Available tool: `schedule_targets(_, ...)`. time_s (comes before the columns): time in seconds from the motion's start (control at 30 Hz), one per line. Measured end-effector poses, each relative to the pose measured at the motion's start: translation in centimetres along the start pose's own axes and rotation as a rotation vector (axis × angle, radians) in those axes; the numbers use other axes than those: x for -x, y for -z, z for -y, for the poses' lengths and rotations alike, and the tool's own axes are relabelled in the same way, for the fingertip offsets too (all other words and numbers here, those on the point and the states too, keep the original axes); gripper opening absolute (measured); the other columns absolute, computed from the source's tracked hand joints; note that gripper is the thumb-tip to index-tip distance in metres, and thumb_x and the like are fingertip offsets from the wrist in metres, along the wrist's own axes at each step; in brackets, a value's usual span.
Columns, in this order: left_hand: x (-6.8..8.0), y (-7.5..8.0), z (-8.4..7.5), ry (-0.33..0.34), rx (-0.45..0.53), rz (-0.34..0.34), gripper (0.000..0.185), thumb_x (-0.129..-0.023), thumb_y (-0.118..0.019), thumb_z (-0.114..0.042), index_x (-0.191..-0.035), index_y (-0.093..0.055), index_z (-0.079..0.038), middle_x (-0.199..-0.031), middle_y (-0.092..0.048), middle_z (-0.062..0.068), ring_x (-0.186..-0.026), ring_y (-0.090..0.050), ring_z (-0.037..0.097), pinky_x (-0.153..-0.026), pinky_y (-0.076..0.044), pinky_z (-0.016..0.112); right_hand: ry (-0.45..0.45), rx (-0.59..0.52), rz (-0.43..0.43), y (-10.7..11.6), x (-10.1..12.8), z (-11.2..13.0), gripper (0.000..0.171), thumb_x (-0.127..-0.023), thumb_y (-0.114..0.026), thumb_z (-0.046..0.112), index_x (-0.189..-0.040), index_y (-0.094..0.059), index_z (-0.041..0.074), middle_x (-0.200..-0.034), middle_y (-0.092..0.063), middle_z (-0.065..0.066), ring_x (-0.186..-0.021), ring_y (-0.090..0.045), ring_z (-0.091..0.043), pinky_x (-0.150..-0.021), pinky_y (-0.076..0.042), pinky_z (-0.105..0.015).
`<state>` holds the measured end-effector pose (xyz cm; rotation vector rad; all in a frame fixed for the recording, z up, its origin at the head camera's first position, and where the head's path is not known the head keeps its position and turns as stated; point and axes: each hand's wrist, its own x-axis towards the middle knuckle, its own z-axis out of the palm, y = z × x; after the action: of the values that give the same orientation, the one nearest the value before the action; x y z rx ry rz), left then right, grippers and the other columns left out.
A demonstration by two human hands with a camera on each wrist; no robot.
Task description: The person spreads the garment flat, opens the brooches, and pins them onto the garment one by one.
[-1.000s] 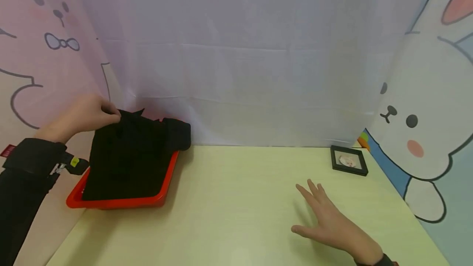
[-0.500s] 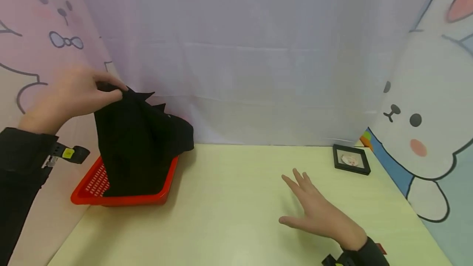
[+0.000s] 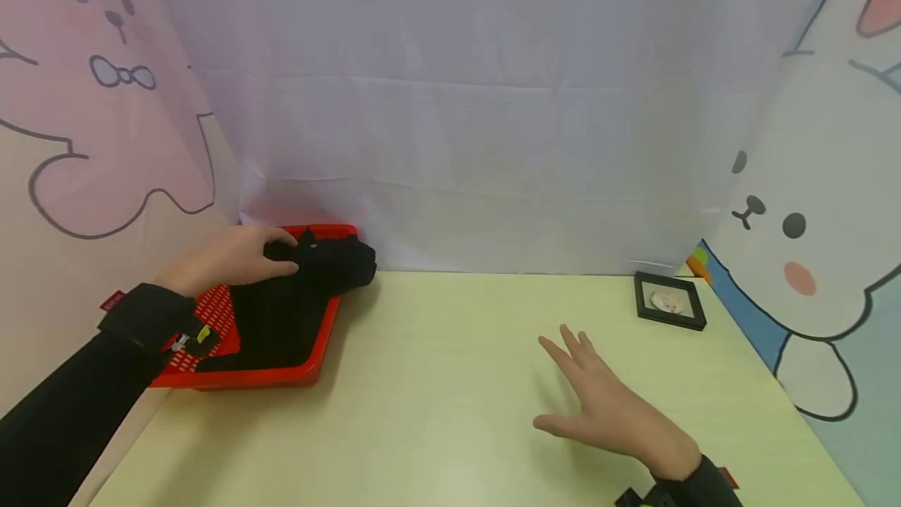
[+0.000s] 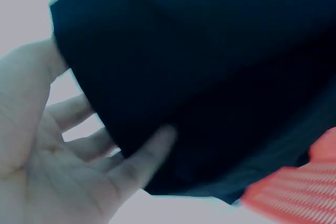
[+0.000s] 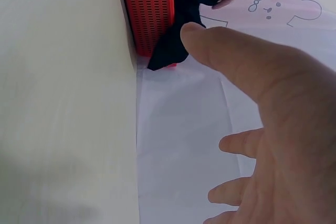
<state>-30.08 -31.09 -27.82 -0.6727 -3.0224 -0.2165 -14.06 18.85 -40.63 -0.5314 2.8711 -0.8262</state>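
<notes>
Left hand [image 3: 232, 260] is down at the far left corner, fingers curled around a bunch of black cloth [image 3: 296, 303] that sits in the red basket [image 3: 246, 375] with one end spilling over its right rim. Right hand [image 3: 605, 405] hovers low over the pale table [image 3: 436, 413] at the near right, fingers spread and holding nothing. A small framed picture [image 3: 669, 301] lies at the far right.

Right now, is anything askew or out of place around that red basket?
Yes: the black garment is bunched up, and one end spills over the red basket rim onto the table. The left hand grips it. Nothing else stands out.
</notes>
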Motion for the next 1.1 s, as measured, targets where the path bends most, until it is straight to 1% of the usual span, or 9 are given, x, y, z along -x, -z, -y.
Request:
schedule_targets(0.1,-0.6,-2.1,0.8,-0.002,0.031,0.079,0.062,-0.082,-0.073,-0.040,-0.131,-0.056,-0.005,-0.128,-0.059,0.022,-0.110,-0.056,0.037,-0.092,-0.045,0.058,-0.013,-0.006,0.001,0.1,0.2,-0.3,0.098,-0.076,-0.062,0.073,-0.154,-0.021,0.030,-0.162,-0.004,-0.016,-0.145,-0.002,-0.049,-0.097,-0.028,-0.075)
schedule_targets(0.2,-1.1,-4.0,1.4,-0.014,0.080,0.147,0.075,-0.080,-0.075,-0.038,-0.138,-0.046,0.001,-0.134,-0.052,0.027,-0.118,-0.051,0.043,-0.098,-0.040,0.062,-0.025,-0.009,-0.004,0.0,0.5,-0.6,0.098,-0.076,-0.063,0.072,-0.154,-0.020,0.031,-0.162,-0.004,-0.016,-0.145,-0.002,-0.049,-0.096,-0.028,-0.076)
schedule_targets(0.3,-1.6,-5.6,1.8,0.016,0.116,0.230,0.089,-0.079,-0.076,-0.039,-0.145,-0.032,0.003,-0.139,-0.045,0.032,-0.122,-0.046,0.047,-0.100,-0.037,0.065,-0.033,-0.007,-0.010,-0.2,0.7,-1.0,0.098,-0.076,-0.063,0.072,-0.154,-0.020,0.032,-0.162,-0.005,-0.017,-0.145,-0.002,-0.050,-0.096,-0.028,-0.077)
schedule_targets(0.4,-2.2,-6.8,2.2,0.072,0.147,0.302,0.107,-0.078,-0.076,-0.043,-0.150,-0.013,0.005,-0.141,-0.038,0.036,-0.123,-0.044,0.049,-0.102,-0.035,0.065,-0.034,0.001,-0.015,-0.3,0.7,-1.3,0.098,-0.075,-0.063,0.072,-0.154,-0.020,0.031,-0.162,-0.005,-0.018,-0.145,-0.003,-0.050,-0.096,-0.028,-0.077)
schedule_targets(0.53,-3.3,-8.0,2.6,0.176,0.211,0.328,0.116,-0.079,-0.072,-0.050,-0.148,0.001,0.010,-0.143,-0.032,0.039,-0.124,-0.042,0.052,-0.103,-0.034,0.064,-0.030,0.011,-0.042,-0.4,0.7,-1.6,0.098,-0.076,-0.063,0.072,-0.154,-0.021,0.031,-0.161,-0.007,-0.018,-0.144,-0.004,-0.051,-0.095,-0.029,-0.076)
schedule_targets(0.67,-4.2,-8.6,3.0,0.243,0.208,0.281,0.101,-0.082,-0.069,-0.041,-0.142,-0.012,0.016,-0.135,-0.039,0.039,-0.117,-0.046,0.051,-0.100,-0.038,0.063,-0.046,-0.011,-0.036,-0.4,0.7,-1.8,0.099,-0.075,-0.064,0.072,-0.154,-0.021,0.031,-0.161,-0.006,-0.018,-0.145,-0.003,-0.050,-0.096,-0.028,-0.076)
schedule_targets(0.87,-4.7,-9.1,3.8,0.111,0.094,0.173,0.053,-0.081,-0.066,-0.012,-0.121,-0.049,0.018,-0.108,-0.060,0.033,-0.091,-0.060,0.041,-0.077,-0.052,0.049,-0.090,0.000,-0.019,-0.1,1.0,-2.5,0.100,-0.074,-0.064,0.072,-0.154,-0.021,0.029,-0.161,-0.005,-0.019,-0.144,-0.002,-0.051,-0.095,-0.027,-0.077)
schedule_targets(0.97,-4.4,-8.4,4.1,0.065,0.085,0.143,0.044,-0.080,-0.068,-0.007,-0.116,-0.057,0.015,-0.106,-0.063,0.031,-0.085,-0.060,0.034,-0.071,-0.054,0.044,-0.089,-0.005,-0.031,0.0,1.2,-2.7,0.099,-0.075,-0.066,0.070,-0.154,-0.022,0.029,-0.161,-0.005,-0.019,-0.144,-0.002,-0.052,-0.094,-0.027,-0.078)
schedule_targets(1.1,-3.8,-6.7,4.2,0.061,0.104,0.102,0.040,-0.080,-0.069,-0.007,-0.113,-0.060,0.014,-0.105,-0.064,0.030,-0.077,-0.059,0.029,-0.064,-0.054,0.040,-0.083,-0.033,-0.031,-0.1,1.5,-2.9,0.096,-0.076,-0.067,0.067,-0.153,-0.022,0.031,-0.161,-0.005,-0.018,-0.144,-0.001,-0.051,-0.094,-0.027,-0.078)
